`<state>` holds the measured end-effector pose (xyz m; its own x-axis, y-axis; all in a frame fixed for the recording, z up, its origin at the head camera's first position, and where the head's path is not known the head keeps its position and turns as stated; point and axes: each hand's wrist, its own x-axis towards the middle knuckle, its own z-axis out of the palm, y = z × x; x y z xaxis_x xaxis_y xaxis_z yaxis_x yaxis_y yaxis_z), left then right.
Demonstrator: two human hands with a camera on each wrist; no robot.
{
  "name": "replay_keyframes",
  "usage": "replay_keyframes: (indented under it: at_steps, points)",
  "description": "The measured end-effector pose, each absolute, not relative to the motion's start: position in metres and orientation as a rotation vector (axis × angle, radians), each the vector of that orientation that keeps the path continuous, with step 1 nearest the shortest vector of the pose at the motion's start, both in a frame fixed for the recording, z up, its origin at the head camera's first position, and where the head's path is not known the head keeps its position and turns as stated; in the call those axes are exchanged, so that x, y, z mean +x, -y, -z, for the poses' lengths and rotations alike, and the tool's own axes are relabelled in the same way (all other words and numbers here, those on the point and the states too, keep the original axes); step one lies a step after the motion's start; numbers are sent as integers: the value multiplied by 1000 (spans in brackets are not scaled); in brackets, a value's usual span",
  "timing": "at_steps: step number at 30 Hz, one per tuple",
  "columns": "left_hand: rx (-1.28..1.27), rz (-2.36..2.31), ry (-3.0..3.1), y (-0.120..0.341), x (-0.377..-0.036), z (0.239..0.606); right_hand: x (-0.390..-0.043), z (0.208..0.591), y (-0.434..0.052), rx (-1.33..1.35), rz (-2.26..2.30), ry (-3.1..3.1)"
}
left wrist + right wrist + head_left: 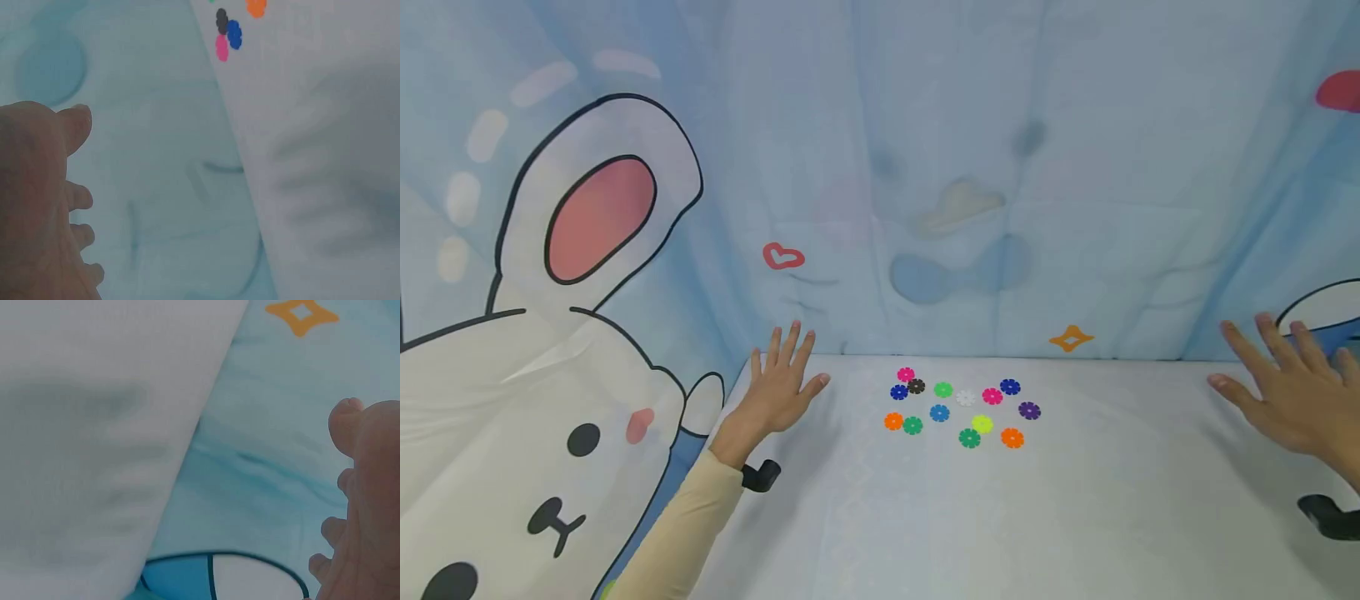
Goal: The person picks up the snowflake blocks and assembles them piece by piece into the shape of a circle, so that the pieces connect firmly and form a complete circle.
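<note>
Plastic discs [962, 407] lie clustered mid-table, between my spread, empty left hand [781, 385] and right hand [1288, 392]. Left wrist view catches only four discs; right wrist none.

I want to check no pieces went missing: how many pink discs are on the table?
2. One pink disc lies at the back left of the cluster, by the black disc; the other sits right of the white disc. None seems hidden.

Pale blue cartoon curtain [925, 167] with rabbit [535, 400]; white table [1000, 517].
</note>
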<state>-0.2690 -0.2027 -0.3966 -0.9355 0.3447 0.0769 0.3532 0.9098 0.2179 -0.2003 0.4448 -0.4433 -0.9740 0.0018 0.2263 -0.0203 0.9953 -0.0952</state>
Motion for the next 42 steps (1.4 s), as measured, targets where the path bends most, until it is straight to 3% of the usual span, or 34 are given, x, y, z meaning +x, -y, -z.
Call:
replay_keyframes:
  at_steps: [6,14,20,35,42]
  points:
    - [-612,354,3083,172,-266,428,-206,463,-395,246,-222,2884]
    - [-862,379,3015,109,-252,485,-212,487,-246,567,-610,2878]
    - [-860,349,2899,81,-250,507,-218,491,-183,657,-780,2943]
    - [-601,556,2985,55,-256,507,-215,494,-170,541,-836,3013]
    - [-648,622,2928,61,-255,510,-206,493,-179,521,-988,2912]
